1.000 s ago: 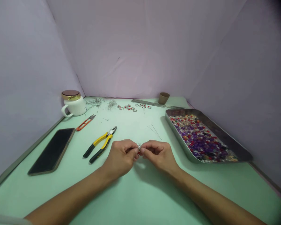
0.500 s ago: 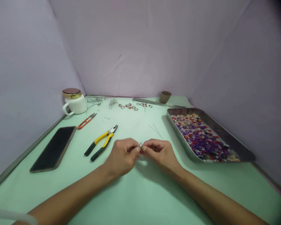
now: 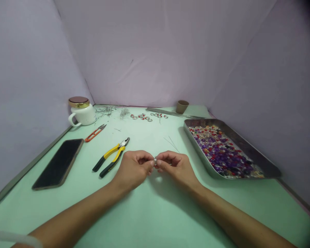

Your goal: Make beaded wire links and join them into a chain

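Left of the tray [image 3: 251, 148], our left hand [image 3: 133, 169] and right hand [image 3: 177, 168] tightly pinch a silvery piece [image 3: 155, 160], fingertips mostly hiding it.

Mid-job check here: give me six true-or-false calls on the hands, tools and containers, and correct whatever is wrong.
1. The left hand and right hand pinch one small shiny piece. True.
2. The right hand holds the pliers. False: the pliers lie left of the hands.
3. The lidded mug stands beyond the phone. True.
4. The bead tray is on the left. False: the bead tray is on the right.
5. The brown cup stands toward the back. True.
6. The snips lie in the cup. False: the snips lie near the phone.
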Motion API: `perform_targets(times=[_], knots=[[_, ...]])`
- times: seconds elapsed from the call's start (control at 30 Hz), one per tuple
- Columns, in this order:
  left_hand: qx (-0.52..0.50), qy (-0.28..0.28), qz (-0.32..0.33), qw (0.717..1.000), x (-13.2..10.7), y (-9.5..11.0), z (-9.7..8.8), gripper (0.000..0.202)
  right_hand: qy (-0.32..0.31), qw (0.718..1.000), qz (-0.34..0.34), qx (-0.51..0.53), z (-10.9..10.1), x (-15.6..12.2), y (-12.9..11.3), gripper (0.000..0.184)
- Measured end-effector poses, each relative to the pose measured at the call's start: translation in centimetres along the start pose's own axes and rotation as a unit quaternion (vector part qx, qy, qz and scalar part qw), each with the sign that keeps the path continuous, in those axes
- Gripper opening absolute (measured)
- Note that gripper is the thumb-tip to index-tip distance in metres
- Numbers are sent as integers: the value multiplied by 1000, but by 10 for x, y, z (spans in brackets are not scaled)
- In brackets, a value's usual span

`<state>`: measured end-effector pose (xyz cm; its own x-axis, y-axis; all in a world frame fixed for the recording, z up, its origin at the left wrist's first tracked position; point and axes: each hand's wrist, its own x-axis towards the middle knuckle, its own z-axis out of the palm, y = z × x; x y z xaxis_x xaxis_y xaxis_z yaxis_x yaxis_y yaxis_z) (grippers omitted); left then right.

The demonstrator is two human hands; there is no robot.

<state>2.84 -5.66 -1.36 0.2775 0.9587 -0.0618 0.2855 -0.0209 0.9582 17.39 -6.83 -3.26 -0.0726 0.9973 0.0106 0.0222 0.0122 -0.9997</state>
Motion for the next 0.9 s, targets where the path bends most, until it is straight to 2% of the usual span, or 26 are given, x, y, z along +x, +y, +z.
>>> perform_targets(times=[0.4,0.9], knots=[[-6,6,-14,1000,-1,0,1,8,11,999,-20,-29,1,-2,4,9],[-30,-27,-37,998,2,0,-4,7,2,999,-19,-42,3,-4,2,7]])
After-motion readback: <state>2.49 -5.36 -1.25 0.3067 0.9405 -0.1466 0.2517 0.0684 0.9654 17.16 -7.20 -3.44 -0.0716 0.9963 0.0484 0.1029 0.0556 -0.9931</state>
